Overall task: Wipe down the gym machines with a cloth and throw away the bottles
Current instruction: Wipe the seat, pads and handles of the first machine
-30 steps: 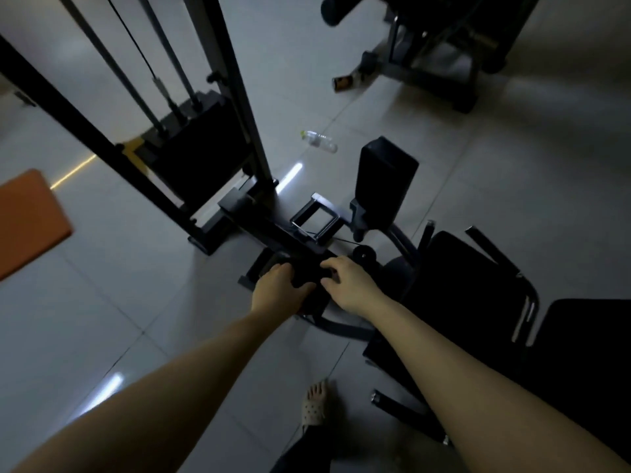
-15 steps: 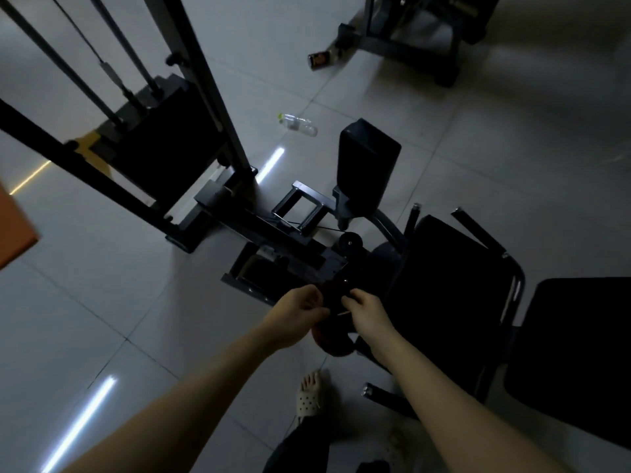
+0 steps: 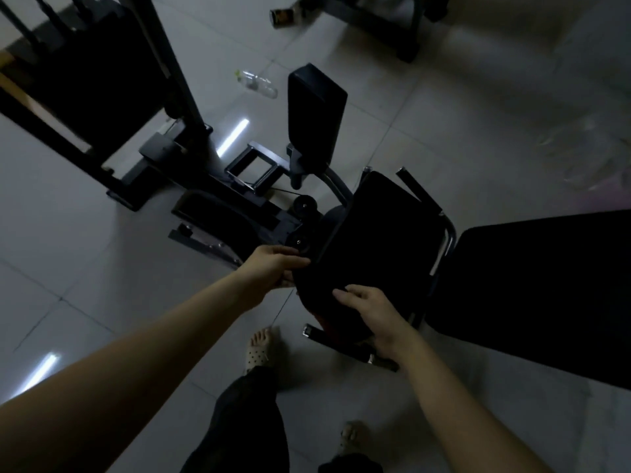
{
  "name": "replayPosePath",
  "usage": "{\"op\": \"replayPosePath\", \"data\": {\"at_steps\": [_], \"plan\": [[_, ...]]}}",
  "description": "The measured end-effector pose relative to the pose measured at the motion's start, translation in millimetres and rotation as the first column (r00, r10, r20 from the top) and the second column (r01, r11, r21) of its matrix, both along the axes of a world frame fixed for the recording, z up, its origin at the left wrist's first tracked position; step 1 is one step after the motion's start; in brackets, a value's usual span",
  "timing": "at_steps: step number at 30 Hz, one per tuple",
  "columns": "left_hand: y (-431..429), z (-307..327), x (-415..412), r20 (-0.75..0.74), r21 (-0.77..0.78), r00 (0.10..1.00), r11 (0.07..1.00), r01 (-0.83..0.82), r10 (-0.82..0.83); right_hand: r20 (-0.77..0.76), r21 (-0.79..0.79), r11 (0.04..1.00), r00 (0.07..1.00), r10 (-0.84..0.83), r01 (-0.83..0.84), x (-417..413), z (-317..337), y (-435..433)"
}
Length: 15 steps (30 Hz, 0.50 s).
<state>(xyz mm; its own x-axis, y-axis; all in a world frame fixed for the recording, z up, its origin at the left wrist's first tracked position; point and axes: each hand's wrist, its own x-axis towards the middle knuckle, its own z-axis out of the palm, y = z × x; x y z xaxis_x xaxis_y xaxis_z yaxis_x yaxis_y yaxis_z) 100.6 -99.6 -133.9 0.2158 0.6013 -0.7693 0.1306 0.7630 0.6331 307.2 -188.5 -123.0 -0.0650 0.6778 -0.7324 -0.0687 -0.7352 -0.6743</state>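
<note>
In the dim light, my left hand [image 3: 273,268] pinches one edge of a dark cloth [image 3: 322,285]. My right hand [image 3: 372,314] holds the other edge. The cloth is stretched between them, at the near corner of the black seat pad [image 3: 386,227] of a gym machine. A clear plastic bottle [image 3: 257,84] lies on the tiled floor beyond the machine's upright black pad [image 3: 316,110]. A dark bottle [image 3: 283,17] lies farther off, near another machine's base.
A weight stack with black frame bars [image 3: 92,80] stands at the left. A large black backrest pad [image 3: 546,291] fills the right. A chrome-tipped handle [image 3: 348,349] sticks out below the seat. My sandalled foot [image 3: 259,349] stands on the tiles just left of it.
My hands have pulled back from the low machine part to the seat pad's near corner. They have moved apart and spread the cloth between them. The view has shifted right.
</note>
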Motion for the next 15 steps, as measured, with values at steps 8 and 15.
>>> {"op": "replayPosePath", "data": {"at_steps": [8,15], "plan": [[-153.8,-27.9,28.5,-0.252,0.079,0.964,0.995,-0.061,0.079,0.339,0.199,0.933,0.914,0.222,-0.300,37.1,-30.9,-97.6],[-263.0,-85.5,33.0,-0.128,-0.188,0.938,0.921,-0.341,0.321,0.200,0.113,0.880,0.878,0.436,-0.462,30.5,-81.1,-184.9]]}}
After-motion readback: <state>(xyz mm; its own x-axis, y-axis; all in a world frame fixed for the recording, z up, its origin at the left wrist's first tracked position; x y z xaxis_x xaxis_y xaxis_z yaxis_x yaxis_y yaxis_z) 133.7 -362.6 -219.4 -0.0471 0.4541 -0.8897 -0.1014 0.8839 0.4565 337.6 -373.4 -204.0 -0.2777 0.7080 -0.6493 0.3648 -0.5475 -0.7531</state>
